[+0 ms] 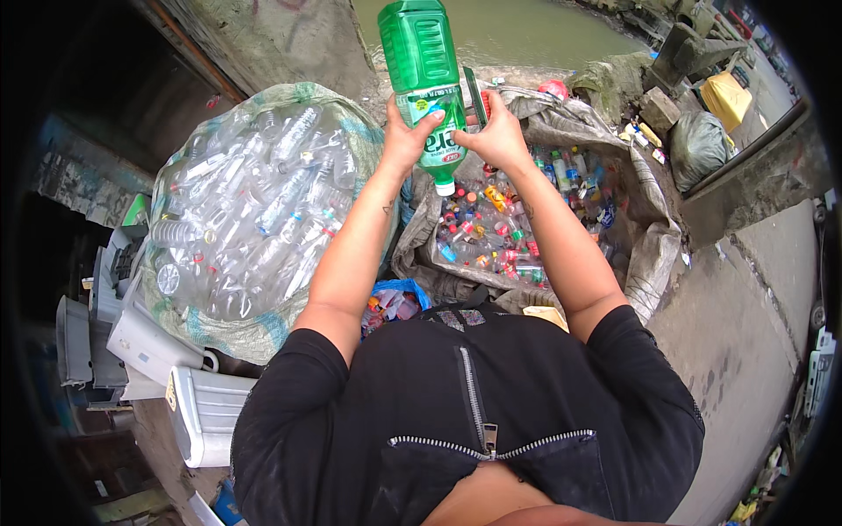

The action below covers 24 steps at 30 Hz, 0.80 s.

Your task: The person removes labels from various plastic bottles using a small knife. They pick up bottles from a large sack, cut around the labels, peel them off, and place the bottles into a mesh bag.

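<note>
Before me a large green plastic aloe drink bottle [421,59] is held with its white cap [445,189] pointing towards me. A printed label wraps the part near its neck. My left hand [409,135] grips the bottle's left side, thumb across the label. The thumb of my right hand [496,135] presses the label's other side. That same hand also holds a red-handled cutter [475,98], its dark blade pointing away from me beside the bottle; the fingers behind are partly hidden. Below the hands lies an open grey woven sack [648,243] holding small bottles with coloured caps [500,230].
At left bulges a large woven sack [237,342] full of clear plastic bottles [263,191]. A blue bag [414,289] of caps and wrappers sits between the sacks. White plastic parts [210,407] lie at lower left. Murky water [526,29] lies beyond a concrete edge.
</note>
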Each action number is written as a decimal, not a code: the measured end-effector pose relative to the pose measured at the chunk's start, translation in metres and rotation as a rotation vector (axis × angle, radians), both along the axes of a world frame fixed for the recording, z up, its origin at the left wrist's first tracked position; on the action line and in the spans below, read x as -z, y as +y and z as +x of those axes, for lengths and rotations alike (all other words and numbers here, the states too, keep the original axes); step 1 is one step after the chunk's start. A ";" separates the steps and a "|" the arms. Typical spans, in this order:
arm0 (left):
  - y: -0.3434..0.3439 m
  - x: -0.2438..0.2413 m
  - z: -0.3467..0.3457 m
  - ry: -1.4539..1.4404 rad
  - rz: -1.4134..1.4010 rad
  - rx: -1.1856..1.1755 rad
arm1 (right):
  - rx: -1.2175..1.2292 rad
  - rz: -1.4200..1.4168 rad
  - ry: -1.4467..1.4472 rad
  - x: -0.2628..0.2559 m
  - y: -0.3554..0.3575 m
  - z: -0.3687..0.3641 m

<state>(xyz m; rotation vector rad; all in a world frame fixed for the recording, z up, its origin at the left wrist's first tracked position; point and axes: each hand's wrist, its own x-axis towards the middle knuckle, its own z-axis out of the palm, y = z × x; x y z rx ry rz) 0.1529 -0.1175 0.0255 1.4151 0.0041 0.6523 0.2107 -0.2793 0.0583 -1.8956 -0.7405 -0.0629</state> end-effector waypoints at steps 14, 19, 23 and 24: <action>-0.007 0.008 -0.023 0.068 -0.278 0.179 | -0.040 0.235 0.334 0.022 0.004 0.012; -0.001 0.007 -0.037 0.112 -0.597 0.529 | -0.363 0.539 0.825 0.008 -0.004 0.006; 0.003 0.011 -0.034 0.020 -0.681 0.603 | -0.266 0.677 1.132 0.027 -0.005 0.032; 0.001 0.010 -0.033 0.045 -0.642 0.576 | -0.393 0.693 1.132 0.025 -0.009 0.033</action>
